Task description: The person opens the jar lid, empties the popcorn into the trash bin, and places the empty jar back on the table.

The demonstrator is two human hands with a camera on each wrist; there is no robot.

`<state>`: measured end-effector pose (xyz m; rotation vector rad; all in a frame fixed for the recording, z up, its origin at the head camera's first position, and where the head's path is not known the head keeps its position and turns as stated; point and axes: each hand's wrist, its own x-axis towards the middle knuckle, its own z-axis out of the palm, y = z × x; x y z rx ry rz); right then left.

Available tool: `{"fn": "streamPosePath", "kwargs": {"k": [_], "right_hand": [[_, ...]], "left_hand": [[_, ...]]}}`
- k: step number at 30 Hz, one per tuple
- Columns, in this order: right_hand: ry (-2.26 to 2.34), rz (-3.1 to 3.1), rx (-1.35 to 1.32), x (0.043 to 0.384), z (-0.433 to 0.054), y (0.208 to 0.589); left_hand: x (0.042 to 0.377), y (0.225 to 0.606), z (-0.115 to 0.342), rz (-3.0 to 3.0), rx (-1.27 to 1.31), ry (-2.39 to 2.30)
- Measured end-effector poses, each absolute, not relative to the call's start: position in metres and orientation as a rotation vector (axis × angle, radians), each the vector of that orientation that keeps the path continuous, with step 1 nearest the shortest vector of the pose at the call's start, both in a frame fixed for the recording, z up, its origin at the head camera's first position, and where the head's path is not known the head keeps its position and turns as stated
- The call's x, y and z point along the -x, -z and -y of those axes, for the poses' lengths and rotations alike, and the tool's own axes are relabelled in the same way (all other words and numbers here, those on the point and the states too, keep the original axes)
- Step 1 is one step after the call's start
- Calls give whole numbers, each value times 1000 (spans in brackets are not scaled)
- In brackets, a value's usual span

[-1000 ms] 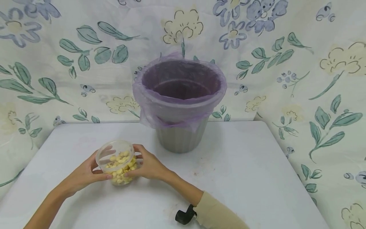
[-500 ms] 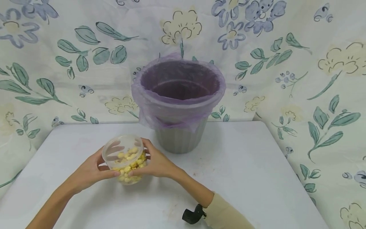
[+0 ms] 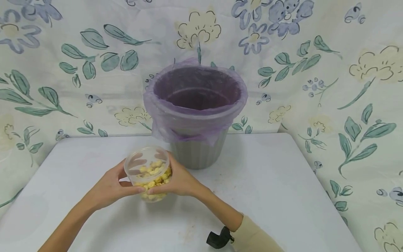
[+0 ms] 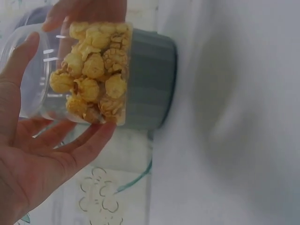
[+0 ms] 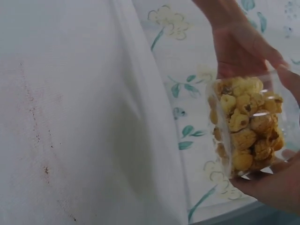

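Both hands grip a clear round plastic tub (image 3: pixel 133 171) from opposite sides, raised off the table. Yellow caramel-coated popcorn (image 4: pixel 93 70) fills roughly its lower part, and no lid covers the rim. My left hand (image 3: pixel 108 187) curls round the left side, its thumb along the near wall. Round the right side curls my right hand (image 3: pixel 181 180), its thumb on the near wall close to the left thumb. In the right wrist view the popcorn (image 5: pixel 251 124) shows through the wall, between the hands. The right hand's far fingers are partly hidden behind the tub.
Behind and right of the tub stands a grey bin (image 3: pixel 198 154) lined with a purple plastic bag (image 3: pixel 185 126). Reddish-brown specks lie on the white table (image 3: pixel 270 196). Floral cloth (image 3: pixel 292 94) hangs behind it. A black device (image 3: pixel 218 239) sits at the right wrist.
Both hands have carried the tub to the right and slightly farther away, nearer the bin. Their grip looks the same. The view has shifted slightly; the bin stays on the table.
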<state>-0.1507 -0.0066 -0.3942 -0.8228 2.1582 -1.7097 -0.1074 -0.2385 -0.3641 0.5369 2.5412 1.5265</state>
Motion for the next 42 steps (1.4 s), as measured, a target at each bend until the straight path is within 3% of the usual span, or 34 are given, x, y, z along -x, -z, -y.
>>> {"fn": "streamPosePath", "kwargs": {"k": [42], "right_hand": [[1898, -2129, 900, 132, -112, 369]], "left_hand": [[119, 336, 127, -2427, -832, -1542]]}}
